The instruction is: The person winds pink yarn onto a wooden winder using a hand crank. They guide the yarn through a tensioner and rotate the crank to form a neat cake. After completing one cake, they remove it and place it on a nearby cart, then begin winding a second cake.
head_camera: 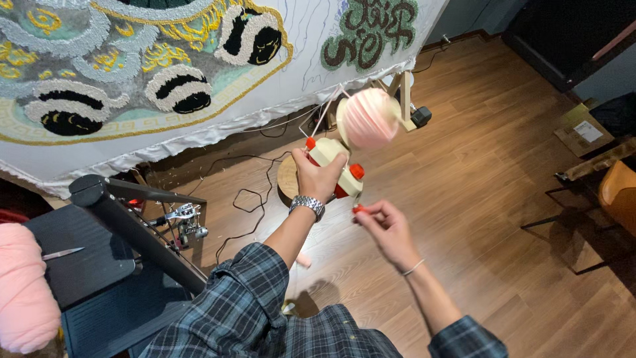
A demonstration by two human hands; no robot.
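The left hand (318,176), with a silver metal watch (307,205) on its wrist, grips the cream plastic body of a hand-cranked yarn winder with orange-red knobs (331,166); its fingers are wrapped tight around the casing from above. The winder is held up in the air, above the brown wood-plank floor (477,199) and in front of the lower edge of the hanging cloth. On the winder's spindle sits a pale pink cake of wound yarn (368,118), blurred (it looks to be spinning), tilted up and to the right of the left hand.

The right hand (384,225) is just below and to the right of the winder, with a thin band around its wrist. Its thumb and forefinger are pinched together on the small orange-red crank knob (358,209), the other fingers loosely curled beside them.

A thin white strand (322,118) runs from the winder up to the left toward a large white backing cloth with tufted cream, black, yellow and teal patterns (132,73), which fills the top left of the view. At the far left edge lies a big soft pink bundle of yarn (23,292), next to a black padded seat (93,265). A black cable (255,199) loops across the floor beneath the cloth.
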